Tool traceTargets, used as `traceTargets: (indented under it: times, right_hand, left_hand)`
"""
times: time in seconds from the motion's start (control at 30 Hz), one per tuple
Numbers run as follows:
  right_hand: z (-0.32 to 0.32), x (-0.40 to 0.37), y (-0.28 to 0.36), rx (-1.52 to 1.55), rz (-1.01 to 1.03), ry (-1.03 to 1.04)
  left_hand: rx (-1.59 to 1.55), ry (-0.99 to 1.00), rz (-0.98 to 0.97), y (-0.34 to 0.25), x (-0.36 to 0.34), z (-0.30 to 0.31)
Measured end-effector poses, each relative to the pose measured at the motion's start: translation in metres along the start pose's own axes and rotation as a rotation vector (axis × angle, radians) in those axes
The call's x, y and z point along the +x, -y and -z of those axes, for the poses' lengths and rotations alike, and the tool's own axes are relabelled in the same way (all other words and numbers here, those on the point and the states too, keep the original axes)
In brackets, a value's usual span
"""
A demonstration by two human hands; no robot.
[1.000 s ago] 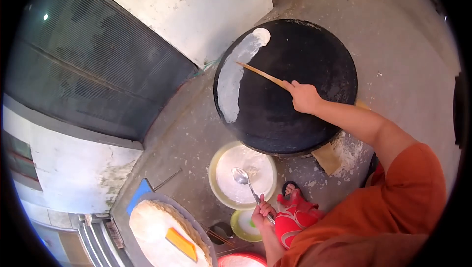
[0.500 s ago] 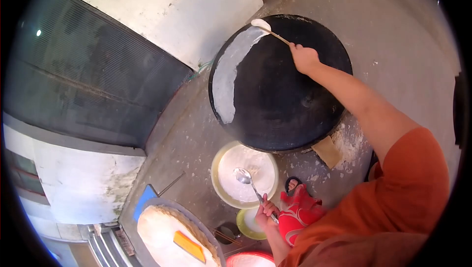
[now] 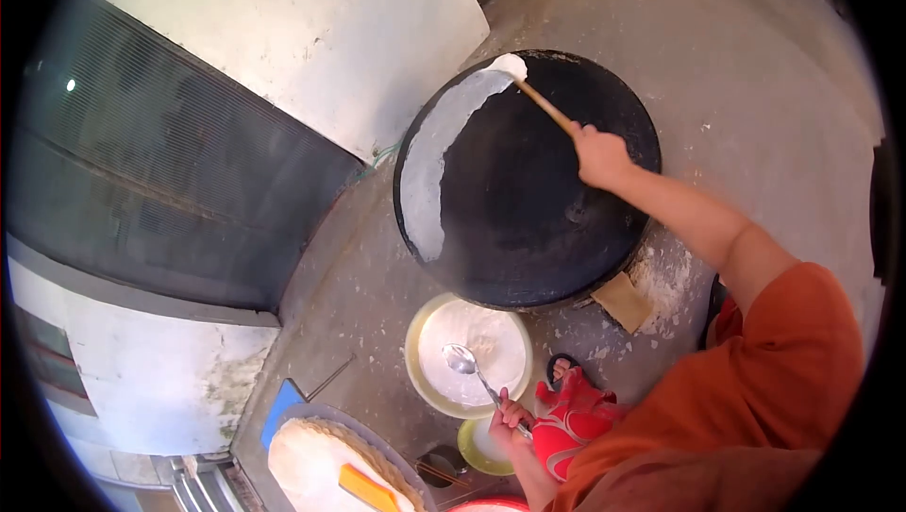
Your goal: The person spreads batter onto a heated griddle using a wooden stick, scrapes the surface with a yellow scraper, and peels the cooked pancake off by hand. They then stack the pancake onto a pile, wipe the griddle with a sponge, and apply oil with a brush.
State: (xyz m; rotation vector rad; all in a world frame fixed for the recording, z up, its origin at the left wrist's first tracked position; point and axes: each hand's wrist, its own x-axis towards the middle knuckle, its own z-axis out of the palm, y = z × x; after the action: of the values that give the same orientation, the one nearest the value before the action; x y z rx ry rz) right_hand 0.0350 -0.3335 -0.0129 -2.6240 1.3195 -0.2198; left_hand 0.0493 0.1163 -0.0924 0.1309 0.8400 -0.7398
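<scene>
Gripping a wooden spreader (image 3: pixel 545 105) in the right hand (image 3: pixel 604 155), apparently spreading batter (image 3: pixel 427 172) along the edge of a griddle (image 3: pixel 538 219); grasping a metal spoon (image 3: pixel 461 359) in the left hand (image 3: pixel 511 415); probably needing light, level sweeps.

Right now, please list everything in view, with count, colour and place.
griddle: one, black, centre
batter strip: one, greyish white, griddle's left side
batter lump: one, white, strip's upper end
wooden spreader: one, tan, tip at lump
batter bowl: one, pale yellow, below griddle
metal spoon: one, silver, over batter bowl
small bowl: one, yellow-green, below batter bowl
basin: one, red, bottom edge
flatbread stack: one, cream, lower left
scraper-like tool: one, orange, on stack
cardboard piece: one, tan, griddle's lower right
ribbed panel: one, grey, left
wall sections: two, white, left
patterned garment: one, red, beside spoon
shirt: one, orange, lower right
left hand: one, bare, gripping spoon
right hand: one, bare, gripping spreader
</scene>
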Motion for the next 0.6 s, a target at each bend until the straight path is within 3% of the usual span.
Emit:
traceTargets:
  times: [0.07,0.13,0.23,0.4,0.47,0.5,0.53,0.6]
  right_hand:
    - [-0.011,0.013,0.019,-0.005,0.195,-0.051]
    - [-0.048,0.055,0.022,-0.127,0.243,-0.246]
    - [-0.030,0.067,-0.012,-0.169,0.080,-0.226]
    - [0.003,-0.006,-0.071,0.010,-0.041,-0.077]
    - [-0.004,-0.016,-0.093,0.516,0.236,-0.125]
    - [-0.002,-0.013,-0.105,0.686,0.224,-0.032]
    - [-0.017,0.000,-0.119,0.594,0.355,-0.217]
    - [-0.012,0.021,-0.128,0.681,0.143,-0.106]
  left_hand:
    - [0.021,-0.026,-0.032,0.005,-0.005,-0.006]
    - [0.034,-0.025,-0.001,0.006,-0.004,-0.006]
    - [0.011,0.027,0.016,0.008,-0.010,-0.006]
    - [0.058,-0.012,-0.063,-0.003,-0.006,0.002]
    - [0.071,-0.032,-0.089,-0.001,-0.014,-0.005]
    - [0.089,-0.049,-0.135,0.001,-0.018,-0.009]
    - [0.106,-0.064,-0.181,0.002,-0.021,-0.013]
    - [0.097,-0.053,-0.169,-0.005,-0.027,-0.015]
